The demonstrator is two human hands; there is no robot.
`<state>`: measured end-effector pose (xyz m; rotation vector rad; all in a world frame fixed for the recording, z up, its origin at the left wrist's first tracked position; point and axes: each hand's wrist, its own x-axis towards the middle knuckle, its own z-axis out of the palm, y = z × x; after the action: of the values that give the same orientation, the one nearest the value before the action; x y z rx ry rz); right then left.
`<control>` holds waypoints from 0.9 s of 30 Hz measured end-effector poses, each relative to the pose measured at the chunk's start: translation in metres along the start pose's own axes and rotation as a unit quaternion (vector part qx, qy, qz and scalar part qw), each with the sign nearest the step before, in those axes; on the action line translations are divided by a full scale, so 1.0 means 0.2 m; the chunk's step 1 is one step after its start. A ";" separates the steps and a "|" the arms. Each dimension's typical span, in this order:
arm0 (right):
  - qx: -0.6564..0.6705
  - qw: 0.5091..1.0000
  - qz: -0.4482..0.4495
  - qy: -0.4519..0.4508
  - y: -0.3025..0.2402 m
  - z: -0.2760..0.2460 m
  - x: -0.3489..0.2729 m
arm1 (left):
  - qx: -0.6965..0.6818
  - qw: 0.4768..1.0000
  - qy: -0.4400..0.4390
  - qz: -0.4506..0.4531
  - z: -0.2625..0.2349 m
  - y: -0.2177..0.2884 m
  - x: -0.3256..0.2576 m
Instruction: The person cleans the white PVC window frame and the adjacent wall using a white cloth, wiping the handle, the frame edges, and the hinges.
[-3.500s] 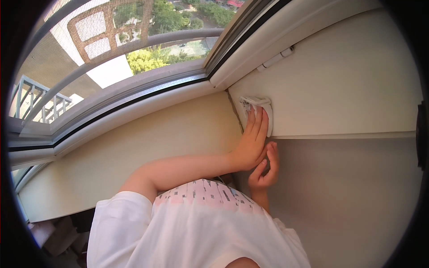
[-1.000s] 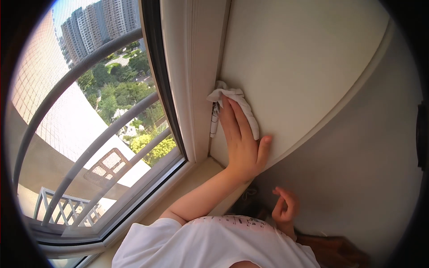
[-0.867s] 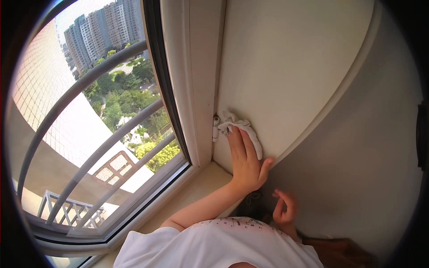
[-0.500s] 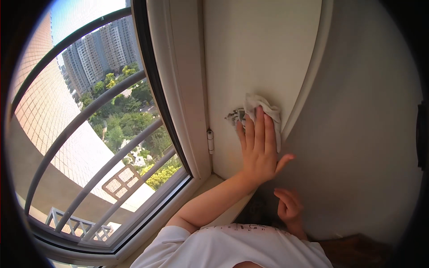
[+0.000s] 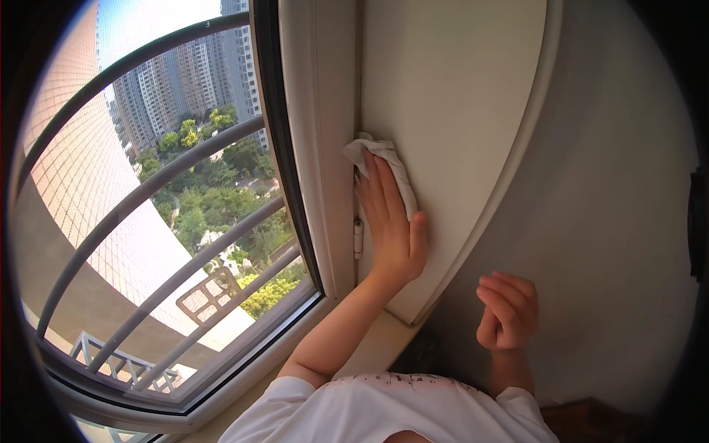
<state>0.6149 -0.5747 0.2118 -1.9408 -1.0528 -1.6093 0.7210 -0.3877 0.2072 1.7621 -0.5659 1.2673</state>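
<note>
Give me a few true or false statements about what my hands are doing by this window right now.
1. The left hand presses a white cloth flat against the cream wall panel. True.
2. The right hand holds a spray bottle. False: it is curled loosely and holds nothing.
3. The cloth sits close to the window frame. True.
4. Both hands touch the cloth. False: only the left one does.

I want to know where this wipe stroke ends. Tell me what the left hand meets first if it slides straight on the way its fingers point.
The left hand presses a white cloth flat on the cream wall panel, fingers pointing up along the window frame. Ahead lies only bare panel to the picture's edge; the way looks free.
</note>
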 end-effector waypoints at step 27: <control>-0.412 0.856 -0.244 -0.193 0.06 0.64 0.78 | -0.193 0.976 0.047 -0.086 -0.20 -0.14 -0.29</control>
<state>0.7137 -0.4454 0.3296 -2.8131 -1.1865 -2.2729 0.6986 -0.3465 0.1476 1.3878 -0.5498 1.0332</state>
